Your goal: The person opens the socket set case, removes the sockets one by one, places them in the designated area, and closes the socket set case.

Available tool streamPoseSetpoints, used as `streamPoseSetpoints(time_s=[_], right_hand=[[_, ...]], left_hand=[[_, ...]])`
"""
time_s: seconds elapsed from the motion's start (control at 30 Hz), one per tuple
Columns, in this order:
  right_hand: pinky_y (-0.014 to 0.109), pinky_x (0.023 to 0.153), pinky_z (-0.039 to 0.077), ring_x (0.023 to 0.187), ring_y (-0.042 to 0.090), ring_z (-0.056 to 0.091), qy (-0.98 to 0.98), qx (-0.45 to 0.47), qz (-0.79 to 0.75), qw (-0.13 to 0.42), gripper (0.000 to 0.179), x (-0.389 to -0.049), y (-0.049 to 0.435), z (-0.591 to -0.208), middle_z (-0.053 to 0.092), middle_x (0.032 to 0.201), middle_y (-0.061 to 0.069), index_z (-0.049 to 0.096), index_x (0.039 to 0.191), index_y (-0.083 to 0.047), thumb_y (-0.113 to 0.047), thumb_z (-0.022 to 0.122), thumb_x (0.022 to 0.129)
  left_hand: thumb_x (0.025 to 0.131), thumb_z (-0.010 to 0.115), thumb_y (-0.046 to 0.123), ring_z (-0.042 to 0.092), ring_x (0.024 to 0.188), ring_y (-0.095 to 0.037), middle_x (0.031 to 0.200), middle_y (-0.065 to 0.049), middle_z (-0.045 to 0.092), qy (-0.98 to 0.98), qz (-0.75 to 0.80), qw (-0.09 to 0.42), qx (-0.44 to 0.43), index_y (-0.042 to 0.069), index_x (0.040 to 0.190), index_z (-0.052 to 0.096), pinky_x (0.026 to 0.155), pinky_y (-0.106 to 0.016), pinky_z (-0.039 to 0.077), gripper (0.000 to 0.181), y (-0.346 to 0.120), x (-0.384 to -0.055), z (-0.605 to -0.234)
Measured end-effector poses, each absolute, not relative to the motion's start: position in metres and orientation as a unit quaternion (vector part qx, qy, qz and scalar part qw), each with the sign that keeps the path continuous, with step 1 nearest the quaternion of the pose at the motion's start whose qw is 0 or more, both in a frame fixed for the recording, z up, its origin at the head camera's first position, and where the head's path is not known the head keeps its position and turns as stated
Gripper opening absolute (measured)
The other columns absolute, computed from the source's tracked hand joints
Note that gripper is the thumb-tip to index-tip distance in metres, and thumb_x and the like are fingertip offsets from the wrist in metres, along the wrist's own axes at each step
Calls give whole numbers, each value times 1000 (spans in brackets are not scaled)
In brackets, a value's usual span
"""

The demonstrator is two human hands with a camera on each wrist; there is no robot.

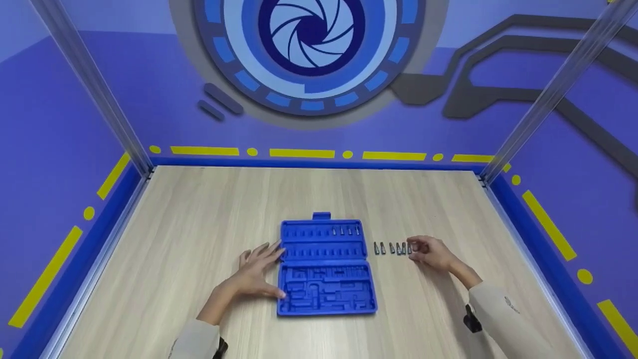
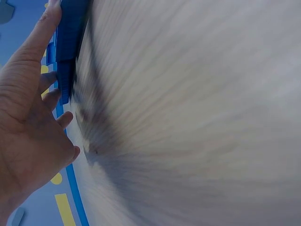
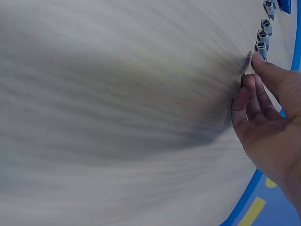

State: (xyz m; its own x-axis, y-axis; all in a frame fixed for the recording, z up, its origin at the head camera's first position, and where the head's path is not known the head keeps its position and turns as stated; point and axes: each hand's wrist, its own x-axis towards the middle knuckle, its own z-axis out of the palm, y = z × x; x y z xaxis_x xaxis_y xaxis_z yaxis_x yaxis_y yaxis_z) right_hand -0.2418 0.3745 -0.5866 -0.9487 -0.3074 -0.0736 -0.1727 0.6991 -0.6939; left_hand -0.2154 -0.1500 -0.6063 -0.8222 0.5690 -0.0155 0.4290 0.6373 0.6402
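A blue plastic socket-set case lies unfolded on the table. My left hand is spread along its left side, the thumb on the lower left corner and straight fingers at the upper half's edge. In the left wrist view the thumb rests against the case wall. To the right of the case, small metal bit sockets stand in a row. My right hand pinches the rightmost bit socket between thumb and fingertips. In the right wrist view this piece is mostly hidden behind the thumb, beside its neighbour.
Several bit sockets sit in slots at the upper right of the case. The case's lower half has moulded recesses. A latch tab sticks out at its far edge. Printed panels border the wooden table.
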Motion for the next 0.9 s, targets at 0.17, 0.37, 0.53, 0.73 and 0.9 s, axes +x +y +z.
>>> streamPoseSetpoints(time_s=[0.17,0.37,0.53,0.73,0.9], right_hand=[[19,72,51,89,20,66,918,-156,-352,98,45,-248,375,-575,68,103,25,57,130,17,-2,72,92],[21,68,54,85,32,71,911,-199,-347,99,38,-265,353,-560,68,103,29,59,128,17,3,67,93],[20,66,53,83,29,71,901,-223,-355,108,35,-281,318,-553,70,103,28,61,127,15,0,66,95],[23,70,54,85,28,70,896,-235,-358,118,33,-297,269,-546,72,103,25,64,126,12,-5,66,97],[21,68,50,81,20,65,889,-239,-369,127,34,-307,233,-547,72,103,24,65,125,11,-8,67,98]], left_hand=[[64,93,53,15,154,-51,171,-14,20,898,324,116,274,10,159,34,113,-81,4,120,-149,-216,-607],[63,93,54,16,154,-50,171,-14,22,900,322,112,270,9,159,36,114,-80,5,121,-151,-216,-606],[63,93,55,15,154,-50,171,-14,21,899,324,114,271,9,159,35,114,-79,4,121,-151,-216,-606],[62,94,52,17,153,-52,170,-16,22,899,322,108,275,8,158,36,113,-81,6,121,-149,-216,-604],[62,93,54,18,153,-52,170,-16,22,901,317,105,276,8,159,36,113,-81,7,122,-149,-216,-604]])
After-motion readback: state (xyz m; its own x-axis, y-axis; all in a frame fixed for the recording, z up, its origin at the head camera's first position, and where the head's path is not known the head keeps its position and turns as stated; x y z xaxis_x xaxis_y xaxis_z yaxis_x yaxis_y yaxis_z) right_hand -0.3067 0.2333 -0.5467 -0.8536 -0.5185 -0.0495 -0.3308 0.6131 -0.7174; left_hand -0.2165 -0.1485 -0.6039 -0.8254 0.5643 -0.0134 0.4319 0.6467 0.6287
